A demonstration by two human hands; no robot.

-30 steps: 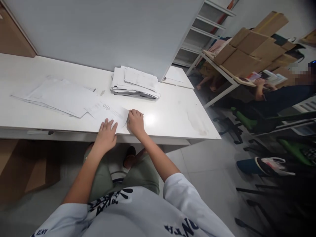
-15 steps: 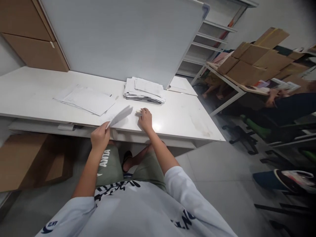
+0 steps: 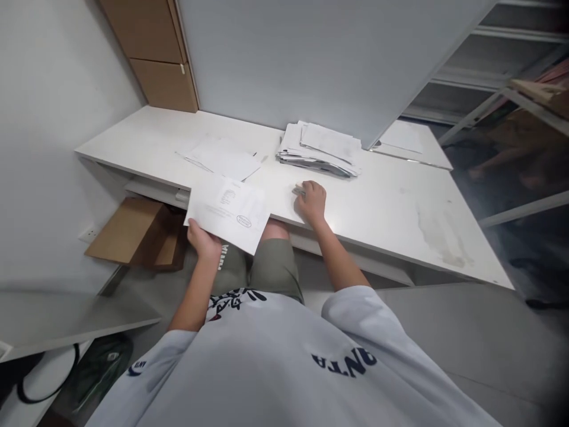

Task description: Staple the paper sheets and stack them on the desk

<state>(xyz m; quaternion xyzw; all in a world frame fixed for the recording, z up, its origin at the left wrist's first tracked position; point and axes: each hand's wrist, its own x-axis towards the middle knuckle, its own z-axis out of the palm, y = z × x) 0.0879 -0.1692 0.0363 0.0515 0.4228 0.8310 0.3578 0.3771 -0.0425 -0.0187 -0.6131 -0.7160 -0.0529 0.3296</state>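
My left hand (image 3: 203, 239) pinches the lower left corner of a white printed sheet (image 3: 217, 222), which may be an envelope. Small lines of print and a dark oval mark face up on it, and it is tilted over the desk's front edge. My right hand (image 3: 312, 201) rests on the white desk (image 3: 373, 204), its fingers closed around a small pale object (image 3: 299, 190) whose kind I cannot make out. Behind that hand lies a thick stack of papers (image 3: 320, 148). Several loose white sheets (image 3: 222, 155) lie to the left, partly hidden by the held sheet.
A grey-white board (image 3: 302, 59) stands upright along the desk's back. Stacked cardboard boxes (image 3: 164, 83) are at the back left corner. An open cardboard box (image 3: 127, 234) sits below the desk on the left. Metal shelving (image 3: 466, 59) rises at the right.
The sheet in my left hand has turned from edge-on to printed side up. My view has swung left. My right hand still holds the small pale object on the desk.
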